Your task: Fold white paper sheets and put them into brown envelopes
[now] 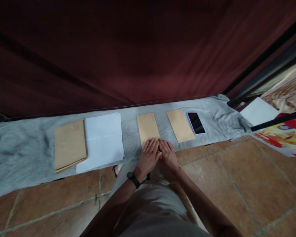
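My left hand (148,157), with a dark band on its wrist, lies flat over the near end of a brown envelope (147,126). Beside it, my right hand (168,154) rests with fingers stretched out, its fingertips at the same envelope's near right corner. The two hands touch at the index fingers and thumbs. Both hide the envelope's near edge. Another brown envelope (180,125) lies to the right, and a phone (196,123) with a dark screen and pale purple edge is just past it.
A grey cloth (130,131) covers the long narrow surface. On the left are white paper sheets (103,140) and a stack of brown envelopes (70,144). A dark red curtain (125,52) hangs behind. Black bars (266,59) and a colourful printed box (283,136) stand at right.
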A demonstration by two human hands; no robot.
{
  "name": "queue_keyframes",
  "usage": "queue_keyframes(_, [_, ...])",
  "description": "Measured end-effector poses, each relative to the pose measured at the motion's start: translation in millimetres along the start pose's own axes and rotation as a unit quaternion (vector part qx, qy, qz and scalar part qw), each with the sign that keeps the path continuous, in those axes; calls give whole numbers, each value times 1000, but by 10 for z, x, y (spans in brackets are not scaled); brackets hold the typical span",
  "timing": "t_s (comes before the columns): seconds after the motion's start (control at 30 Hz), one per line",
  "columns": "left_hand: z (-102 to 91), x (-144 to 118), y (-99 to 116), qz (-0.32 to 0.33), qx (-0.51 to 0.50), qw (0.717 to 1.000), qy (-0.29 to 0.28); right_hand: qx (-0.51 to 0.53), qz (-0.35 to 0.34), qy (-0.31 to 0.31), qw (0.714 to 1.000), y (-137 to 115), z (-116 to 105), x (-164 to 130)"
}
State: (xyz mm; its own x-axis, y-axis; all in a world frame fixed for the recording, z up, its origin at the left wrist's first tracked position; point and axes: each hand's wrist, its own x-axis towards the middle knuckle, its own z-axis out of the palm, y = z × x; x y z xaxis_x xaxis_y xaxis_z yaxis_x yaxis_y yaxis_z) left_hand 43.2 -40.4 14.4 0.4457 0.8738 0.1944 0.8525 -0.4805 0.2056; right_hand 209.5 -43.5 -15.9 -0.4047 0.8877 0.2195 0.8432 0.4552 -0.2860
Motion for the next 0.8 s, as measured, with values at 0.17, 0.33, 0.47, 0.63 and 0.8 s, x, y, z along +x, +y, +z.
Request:
queue_keyframes(0.17, [125,249,-4,7,-11,1000,-14,3,0,2,1000,34,35,-6])
queue_keyframes(0.33, [100,170,-130,-7,9,1000,-22,12,6,-3,1000,24,21,25])
queue_keyframes(0.47, [58,58,-191,-22,30,999,-25,17,9,-6,1000,11,1,26])
queue_keyframes(0.63, [30,-112,-257,-59,49,997,-15,17,14,3,1000,-8,-16,27])
queue_keyframes(0.8, [-10,-343,-315,-77,60,995,-12,20,17,8,1000,-25,-14,27])
